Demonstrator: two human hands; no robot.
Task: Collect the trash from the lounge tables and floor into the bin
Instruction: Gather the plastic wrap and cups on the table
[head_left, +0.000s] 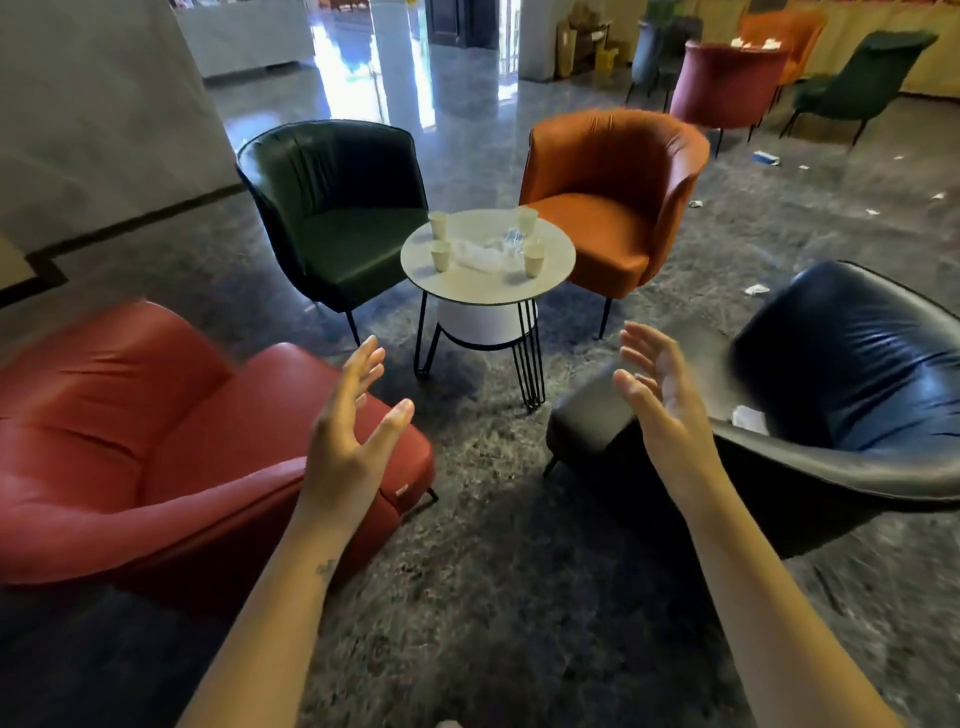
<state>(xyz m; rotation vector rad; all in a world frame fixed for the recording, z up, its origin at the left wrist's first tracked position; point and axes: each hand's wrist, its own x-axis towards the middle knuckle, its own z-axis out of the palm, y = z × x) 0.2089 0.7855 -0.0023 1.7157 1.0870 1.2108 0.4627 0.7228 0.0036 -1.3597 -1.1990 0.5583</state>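
1. Head view: the left hand (348, 431) and the right hand (660, 400) are raised in the air with palms facing each other. Their fingers are spread and nearly straight, and they hold nothing.
2. Beyond the hands stands a round table (483, 292) on black wire legs, with a white cylinder (485, 323) underneath it.
3. Four paper cups (440, 256) stand upright on the table, long axes vertical and mouths up, two on the left and two on the right.
4. Crumpled clear plastic (480, 255) lies between the cups, stretched roughly left to right across the top.
5. A green chair (337, 218), an orange chair (613, 202), a red chair (156, 441) and a black chair (841, 374) ring the table.
6. A crumpled paper (749, 420) lies on the black chair's seat.
7. Paper scraps (756, 290) lie scattered on the dark floor to the right, well apart from the table.
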